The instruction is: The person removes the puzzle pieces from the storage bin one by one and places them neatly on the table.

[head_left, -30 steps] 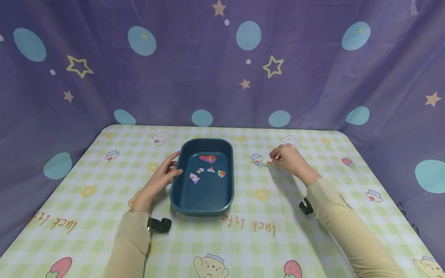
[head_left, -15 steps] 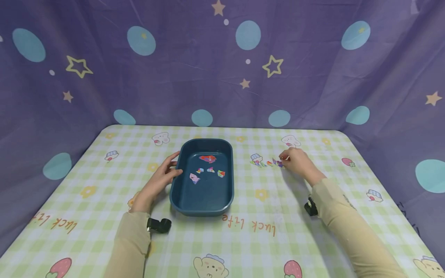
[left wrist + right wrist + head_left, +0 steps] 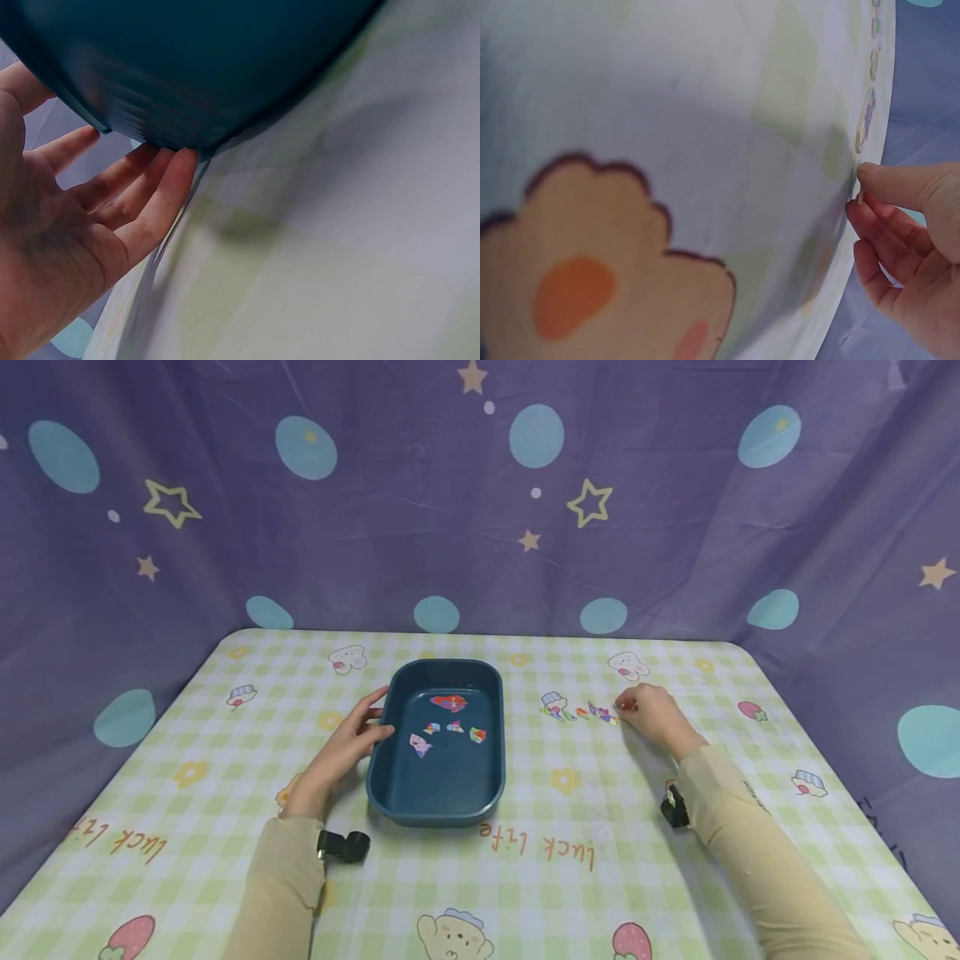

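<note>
Our right hand (image 3: 654, 714) pinches beside the row of cutouts (image 3: 600, 713), toward the table's (image 3: 540, 893) far edge; our left hand (image 3: 341, 756) grips the tray (image 3: 438, 789), left of them. The left wrist view shows fingers (image 3: 169, 196) bracing its stiff-looking wall (image 3: 225, 67). In the right wrist view we pinch one thin piece (image 3: 860, 196), likely light, creasable, best held edgewise.

Head view downward; 2 wrist views near tablecloth (image 3: 667, 142).
</note>
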Demonstrator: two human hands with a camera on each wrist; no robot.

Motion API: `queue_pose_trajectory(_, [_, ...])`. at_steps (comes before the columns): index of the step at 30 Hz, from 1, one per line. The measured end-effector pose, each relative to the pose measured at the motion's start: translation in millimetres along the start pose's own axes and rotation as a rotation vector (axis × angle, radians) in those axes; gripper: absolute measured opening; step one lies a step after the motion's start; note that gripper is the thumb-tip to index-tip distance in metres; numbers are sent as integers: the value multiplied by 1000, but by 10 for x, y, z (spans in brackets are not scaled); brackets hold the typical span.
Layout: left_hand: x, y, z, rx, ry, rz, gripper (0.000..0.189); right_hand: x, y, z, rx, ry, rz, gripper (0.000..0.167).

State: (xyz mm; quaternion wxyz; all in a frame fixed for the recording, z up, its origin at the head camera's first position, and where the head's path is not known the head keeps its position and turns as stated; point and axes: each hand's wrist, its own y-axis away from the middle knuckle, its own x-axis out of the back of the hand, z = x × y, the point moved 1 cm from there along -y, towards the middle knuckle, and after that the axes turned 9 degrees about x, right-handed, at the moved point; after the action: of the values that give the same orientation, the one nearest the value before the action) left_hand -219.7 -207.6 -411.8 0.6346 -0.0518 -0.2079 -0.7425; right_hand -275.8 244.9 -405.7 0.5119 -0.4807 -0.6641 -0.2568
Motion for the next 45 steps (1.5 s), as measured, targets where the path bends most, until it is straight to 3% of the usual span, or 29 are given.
queue_pose_trajectory(15, [-6, 24, 56, 21, 17, -5, 64, 15, -14, 9, -36, 10, -34, 17])
queue_pose_trajectory(26, [-6, 64, 139, 17, 10, -17, 64, 59, -37, -78, -9, -7, -35, 17])
queue_pose_trajectory(31, [-14, 131, 200, 20, 6, -15, 64, 86, -101, -264, 55, 7, -17, 18])
queue_pose_trajectory(36, [-3, 71, 96, 29, -11, -7, 63, 95, -201, -528, 133, 34, 12, 18])
queue_pose_trajectory(45, [0, 26, 32, 11, -23, 2, 63, 21, -387, -974, 216, -40, 49, 17])
